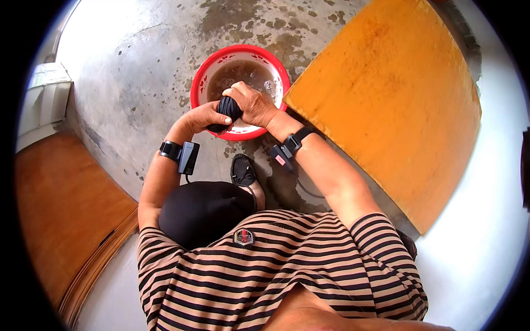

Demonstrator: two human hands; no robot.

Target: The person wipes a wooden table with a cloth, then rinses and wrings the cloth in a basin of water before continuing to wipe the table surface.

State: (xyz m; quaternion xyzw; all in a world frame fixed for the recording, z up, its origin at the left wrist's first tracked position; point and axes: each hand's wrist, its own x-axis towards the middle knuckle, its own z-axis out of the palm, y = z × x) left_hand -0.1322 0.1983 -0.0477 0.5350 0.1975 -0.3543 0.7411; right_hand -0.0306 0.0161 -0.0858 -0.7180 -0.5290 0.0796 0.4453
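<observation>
A bunched, twisted black cloth (230, 108) is squeezed between my two hands. My left hand (207, 117) grips its lower left end, thumb lying across it. The upper right end is wrapped by the fingers of my right hand (253, 104). Both hands are above the near part of a white basin with a red rim (283, 70) on the floor. Murky brown water (244, 71) with patches of foam fills the basin's bottom. My palms and some fingertips are hidden.
A wide yellow-orange wooden table (389, 95) comes close to the basin's right side. At the lower left lies a brown wooden surface (70, 207). Wet patches mark the concrete floor (140, 78). My black shoe (243, 169) is just nearer than the basin.
</observation>
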